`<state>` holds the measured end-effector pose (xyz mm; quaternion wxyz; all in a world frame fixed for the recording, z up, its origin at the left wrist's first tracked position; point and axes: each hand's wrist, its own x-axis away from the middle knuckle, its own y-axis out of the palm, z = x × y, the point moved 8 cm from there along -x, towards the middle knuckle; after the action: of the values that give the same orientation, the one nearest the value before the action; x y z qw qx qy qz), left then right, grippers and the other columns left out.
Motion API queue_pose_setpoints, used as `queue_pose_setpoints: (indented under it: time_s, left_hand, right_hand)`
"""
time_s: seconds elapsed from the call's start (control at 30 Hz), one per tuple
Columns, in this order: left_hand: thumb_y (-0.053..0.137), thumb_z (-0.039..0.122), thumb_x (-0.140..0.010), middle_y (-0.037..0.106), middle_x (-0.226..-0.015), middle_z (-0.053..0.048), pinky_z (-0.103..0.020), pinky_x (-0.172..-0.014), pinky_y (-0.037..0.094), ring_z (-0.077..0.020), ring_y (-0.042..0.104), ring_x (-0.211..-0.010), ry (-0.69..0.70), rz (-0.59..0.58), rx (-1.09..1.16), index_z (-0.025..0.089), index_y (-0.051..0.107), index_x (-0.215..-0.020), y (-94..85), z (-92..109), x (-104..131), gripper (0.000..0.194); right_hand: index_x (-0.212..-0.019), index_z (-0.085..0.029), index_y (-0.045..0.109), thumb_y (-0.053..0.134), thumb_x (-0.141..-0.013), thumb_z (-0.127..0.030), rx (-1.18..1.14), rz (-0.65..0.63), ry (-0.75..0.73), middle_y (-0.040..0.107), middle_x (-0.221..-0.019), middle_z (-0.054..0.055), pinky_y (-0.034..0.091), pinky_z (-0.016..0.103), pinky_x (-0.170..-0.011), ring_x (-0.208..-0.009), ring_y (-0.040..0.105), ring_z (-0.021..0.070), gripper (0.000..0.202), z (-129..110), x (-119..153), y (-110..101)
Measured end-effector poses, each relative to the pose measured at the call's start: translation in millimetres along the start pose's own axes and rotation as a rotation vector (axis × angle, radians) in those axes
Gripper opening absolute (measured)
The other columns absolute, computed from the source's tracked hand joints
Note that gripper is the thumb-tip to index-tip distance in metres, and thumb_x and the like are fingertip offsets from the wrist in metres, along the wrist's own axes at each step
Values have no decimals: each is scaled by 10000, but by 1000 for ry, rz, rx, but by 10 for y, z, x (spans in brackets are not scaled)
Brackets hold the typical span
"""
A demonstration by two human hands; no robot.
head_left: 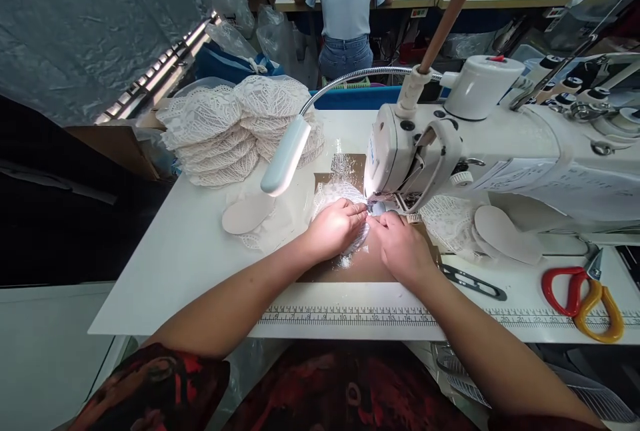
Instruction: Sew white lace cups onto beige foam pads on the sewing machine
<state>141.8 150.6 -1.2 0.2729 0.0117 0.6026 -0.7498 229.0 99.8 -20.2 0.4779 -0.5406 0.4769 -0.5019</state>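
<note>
A white lace piece, rounded like a bra cup, lies under the needle area of a white sewing machine. My left hand rests over the lace with its fingers pressed together, gripping it just left of the presser foot. From the right, my right hand pinches the edge of the same piece in front of the foot. My fingers cover part of the lace, and the exact stitching point is too small to make out.
Stacks of lace cups stand at the back left, below a lamp. A smooth oval pad lies left; more pads lie right. Scissors and a dark slotted tool sit near the ruler edge. A person sits beyond.
</note>
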Motion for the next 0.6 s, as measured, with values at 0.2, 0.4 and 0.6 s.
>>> queue_pose_setpoints:
  time_s: [0.2, 0.4, 0.6]
  left_hand:
    - [459, 254, -976, 702, -1147, -105, -346, -754, 538, -204, 610, -846, 26, 41, -50, 122, 697, -1078, -38, -7, -18, 290]
    - [461, 238, -968, 685, -1171, -114, -361, -792, 520, -205, 604, -872, -39, 61, -32, 128, 671, -1107, 8, -46, -22, 275]
    - [469, 224, -953, 646, -1230, -125, -434, -917, 466, -273, 548, -1126, -208, -59, -50, 163, 637, -1211, 45, -161, -24, 313]
  right_hand:
    - [-1365, -235, 557, 389, -896, -90, -13, 49, -4, 622, -1060, 110, 349, 313, -626, -827, 541, 218, 519, 22, -12, -3]
    - [-1295, -205, 616, 397, -891, -88, -42, 101, -46, 624, -981, 103, 340, 320, -625, -785, 520, 215, 474, 13, 28, -19]
    - [-1248, -207, 652, 407, -850, -43, -104, 141, -80, 622, -924, 79, 346, 315, -629, -728, 515, 190, 495, 22, 57, -41]
